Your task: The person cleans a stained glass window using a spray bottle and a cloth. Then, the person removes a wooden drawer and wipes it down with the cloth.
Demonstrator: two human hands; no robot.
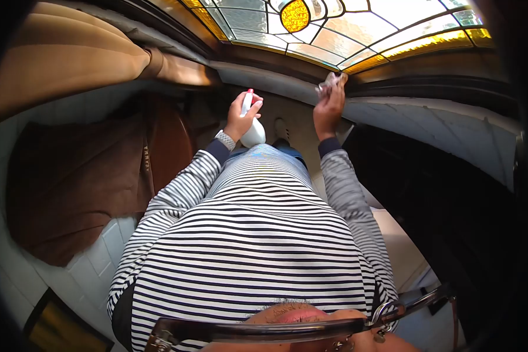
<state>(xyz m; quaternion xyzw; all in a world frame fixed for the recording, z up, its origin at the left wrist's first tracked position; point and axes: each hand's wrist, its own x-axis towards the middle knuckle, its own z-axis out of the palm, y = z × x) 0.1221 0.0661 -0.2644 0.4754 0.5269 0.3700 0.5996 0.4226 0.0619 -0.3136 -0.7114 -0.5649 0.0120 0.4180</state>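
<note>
Cloth (332,83) up at the lower edge of the glass, spray bottle (253,136) kept back near the body

Right hand (330,108) was raised to the lower edge of the stained-glass window (346,41), right of that edge's middle. Fingers were closed on the pale, crumpled cloth, which stuck out past the fingertips on the window side; likely held so to put fabric, not skin, nearest the pane. Whether cloth touched glass or only the frame (299,68) could not be told.

Left hand (239,120) was wrapped around the neck of the white bottle, thumb and fingers clamped near its red nozzle (250,91). Body of the bottle hung below the palm, in front of the waist, well apart from the window. Nozzle faced forward, away from the wearer; that grip seemed to suit a squeeze without a change of hold. Splitting the two items between hands left each ready at once.

Curtain (76,56) was gathered at the window's left corner by a tie (153,63), presumably to leave the panes bare. Brown cover (82,188) was draped to the wearer's left, clear of both arms.
</note>
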